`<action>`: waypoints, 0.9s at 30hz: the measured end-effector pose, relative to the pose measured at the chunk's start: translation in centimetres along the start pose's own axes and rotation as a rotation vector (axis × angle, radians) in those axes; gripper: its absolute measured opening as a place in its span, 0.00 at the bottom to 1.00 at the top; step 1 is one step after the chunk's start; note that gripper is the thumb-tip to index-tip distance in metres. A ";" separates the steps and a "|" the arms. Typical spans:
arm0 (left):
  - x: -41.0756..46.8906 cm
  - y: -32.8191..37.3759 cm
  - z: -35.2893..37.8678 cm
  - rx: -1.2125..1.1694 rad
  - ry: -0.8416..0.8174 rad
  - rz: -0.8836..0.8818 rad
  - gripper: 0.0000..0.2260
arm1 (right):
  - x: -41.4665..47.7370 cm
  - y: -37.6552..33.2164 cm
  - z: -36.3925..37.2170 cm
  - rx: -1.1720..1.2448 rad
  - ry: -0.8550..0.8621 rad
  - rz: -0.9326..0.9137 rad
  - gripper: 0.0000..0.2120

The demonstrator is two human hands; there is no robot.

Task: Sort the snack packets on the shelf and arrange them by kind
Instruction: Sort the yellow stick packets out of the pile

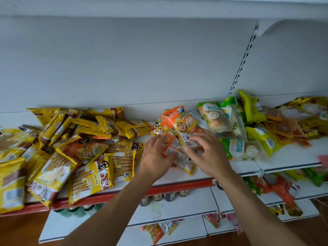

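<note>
A white shelf carries mixed snack packets. Yellow biscuit-roll packets lie heaped on the left. Orange packets with a cartoon face are piled in the middle, with one more among the yellow ones. Green bread packets sit to the right of them. Both hands are on the middle pile. My left hand grips the edge of an orange packet lying label side up. My right hand has its fingers curled over another small packet beside it.
Gold and orange flat packets cover the far right of the shelf. A red price strip runs along the front edge. Lower shelves hold cans and more packets. The white back panel rises behind.
</note>
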State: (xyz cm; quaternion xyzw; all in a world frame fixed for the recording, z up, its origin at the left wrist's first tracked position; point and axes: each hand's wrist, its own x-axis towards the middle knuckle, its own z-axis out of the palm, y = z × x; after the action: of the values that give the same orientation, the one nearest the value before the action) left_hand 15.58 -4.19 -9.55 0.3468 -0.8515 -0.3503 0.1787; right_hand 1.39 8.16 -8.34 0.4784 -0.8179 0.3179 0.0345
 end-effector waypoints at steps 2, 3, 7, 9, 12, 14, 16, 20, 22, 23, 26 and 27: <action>-0.1 0.2 -0.5 0.039 0.018 0.049 0.25 | 0.4 -0.2 0.0 -0.023 0.021 -0.013 0.16; -0.2 0.3 -0.8 0.059 0.023 0.078 0.23 | 0.8 -0.4 0.0 -0.055 0.021 -0.020 0.15; -0.9 0.6 -2.4 0.131 0.072 0.167 0.19 | 2.8 -2.2 0.2 -0.199 -0.027 -0.033 0.18; -1.4 0.4 -3.5 0.152 0.111 0.184 0.17 | 4.0 -3.8 0.8 -0.217 -0.029 -0.067 0.17; -2.5 -0.4 -5.8 0.205 0.190 0.187 0.15 | 5.4 -7.2 2.5 -0.207 -0.077 -0.132 0.17; -3.6 -1.3 -7.6 0.190 0.234 0.196 0.13 | 5.6 -9.6 4.2 -0.150 -0.123 -0.179 0.17; -5.1 -2.9 -9.7 0.128 0.276 0.211 0.11 | 5.1 -11.9 6.3 -0.054 -0.178 -0.192 0.18; -8.0 -7.8 -13.8 0.149 0.442 0.292 0.14 | 2.8 -15.2 10.4 0.027 -0.318 -0.121 0.25; -9.0 -10.8 -15.5 0.307 0.492 0.185 0.25 | 1.7 -16.3 11.7 0.064 -0.334 -0.100 0.29; -9.6 -12.2 -16.3 0.366 0.463 0.080 0.32 | 1.2 -16.8 12.1 0.085 -0.324 -0.088 0.32; -11.0 -16.0 -17.6 0.500 0.342 -0.127 0.44 | -0.4 -18.4 13.3 0.096 -0.267 -0.073 0.44; -11.3 -17.0 -17.8 0.528 0.324 -0.164 0.45 | -0.9 -18.9 13.7 0.052 -0.272 -0.077 0.47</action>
State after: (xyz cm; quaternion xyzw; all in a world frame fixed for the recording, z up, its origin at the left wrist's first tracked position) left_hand 41.14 -13.25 -10.19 0.4999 -0.8427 -0.0708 0.1869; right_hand 20.49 -5.17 -10.36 0.5486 -0.7877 0.2696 -0.0767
